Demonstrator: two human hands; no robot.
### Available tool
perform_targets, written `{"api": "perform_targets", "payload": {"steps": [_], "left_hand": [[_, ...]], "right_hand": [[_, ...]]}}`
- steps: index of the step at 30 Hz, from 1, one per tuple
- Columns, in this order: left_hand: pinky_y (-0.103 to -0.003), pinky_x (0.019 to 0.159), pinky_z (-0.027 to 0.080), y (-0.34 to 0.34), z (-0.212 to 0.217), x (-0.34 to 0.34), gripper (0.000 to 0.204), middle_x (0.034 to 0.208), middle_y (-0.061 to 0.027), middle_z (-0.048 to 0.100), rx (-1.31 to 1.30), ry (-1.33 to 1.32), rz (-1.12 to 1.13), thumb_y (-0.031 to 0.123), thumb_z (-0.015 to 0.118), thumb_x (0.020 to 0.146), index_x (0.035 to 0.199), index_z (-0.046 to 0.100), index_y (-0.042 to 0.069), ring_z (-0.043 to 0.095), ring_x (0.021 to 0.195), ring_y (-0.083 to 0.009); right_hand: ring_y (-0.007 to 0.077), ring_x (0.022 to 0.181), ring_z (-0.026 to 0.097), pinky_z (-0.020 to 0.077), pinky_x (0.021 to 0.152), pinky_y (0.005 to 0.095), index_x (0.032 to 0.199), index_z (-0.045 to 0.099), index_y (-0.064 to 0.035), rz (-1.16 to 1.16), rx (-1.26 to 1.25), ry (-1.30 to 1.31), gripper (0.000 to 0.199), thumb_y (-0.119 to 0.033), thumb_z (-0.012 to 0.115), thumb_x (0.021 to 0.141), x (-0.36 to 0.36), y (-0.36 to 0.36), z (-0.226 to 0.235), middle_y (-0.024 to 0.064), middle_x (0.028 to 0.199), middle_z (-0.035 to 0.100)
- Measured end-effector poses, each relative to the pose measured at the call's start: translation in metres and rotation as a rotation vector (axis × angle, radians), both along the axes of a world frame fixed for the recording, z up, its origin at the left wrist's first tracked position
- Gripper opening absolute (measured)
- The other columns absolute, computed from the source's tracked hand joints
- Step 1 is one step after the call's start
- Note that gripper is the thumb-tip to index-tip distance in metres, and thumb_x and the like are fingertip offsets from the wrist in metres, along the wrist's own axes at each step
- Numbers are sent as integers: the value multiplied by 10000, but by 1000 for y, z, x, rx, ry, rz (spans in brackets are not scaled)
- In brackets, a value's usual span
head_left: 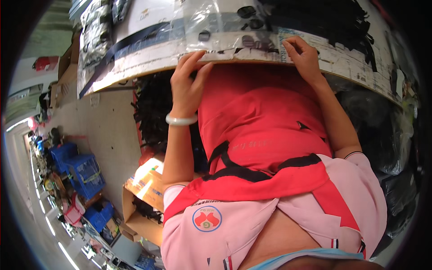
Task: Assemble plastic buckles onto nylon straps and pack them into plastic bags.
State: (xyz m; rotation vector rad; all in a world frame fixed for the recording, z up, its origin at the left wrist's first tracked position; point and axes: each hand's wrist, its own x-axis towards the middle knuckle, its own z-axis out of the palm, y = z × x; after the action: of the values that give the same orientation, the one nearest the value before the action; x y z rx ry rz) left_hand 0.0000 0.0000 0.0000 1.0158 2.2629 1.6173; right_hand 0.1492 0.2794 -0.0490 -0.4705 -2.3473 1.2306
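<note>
My left hand (186, 85), a white bangle on its wrist, rests at the table's front edge. Its thumb stands apart from the fingers, and the fingertips lie beside a clear plastic bag (198, 29). My right hand (305, 58) is over the edge farther right, fingers bent in toward the thumb. Whatever it pinches, if anything, is too small to make out. Between and beyond the hands lie small black plastic pieces (255, 24), some seemingly under clear film. A heap of black straps (324, 20) is beyond my right hand.
The worktable (130, 76) has a worn cardboard top. A dark strap (135, 38) and plastic-wrapped packs (95, 38) lie at its left. Below left stands an open carton (139, 202); blue crates (85, 173) sit farther off. Dark plastic-wrapped bags (396, 148) are at right.
</note>
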Motion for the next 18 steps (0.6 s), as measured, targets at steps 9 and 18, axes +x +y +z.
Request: {"api": "perform_targets", "payload": {"steps": [9, 18], "left_hand": [[-418, 1059, 355, 166, -45, -107, 689, 1408, -179, 414, -334, 521, -298, 361, 717, 794, 1378, 443, 117, 410, 1283, -373], [-458, 1097, 270, 158, -31, -69, 1078, 1404, -191, 333, -411, 624, -687, 552, 805, 603, 1440, 310, 87, 314, 1312, -413]], "right_hand": [[140, 578, 559, 440, 554, 275, 908, 618, -52, -78, 40, 28, 139, -191, 629, 900, -6, 11, -5, 52, 691, 607], [260, 622, 602, 456, 539, 344, 870, 585, -84, -108, 189, 39, 100, -173, 629, 879, -7, 13, -3, 69, 715, 610]]}}
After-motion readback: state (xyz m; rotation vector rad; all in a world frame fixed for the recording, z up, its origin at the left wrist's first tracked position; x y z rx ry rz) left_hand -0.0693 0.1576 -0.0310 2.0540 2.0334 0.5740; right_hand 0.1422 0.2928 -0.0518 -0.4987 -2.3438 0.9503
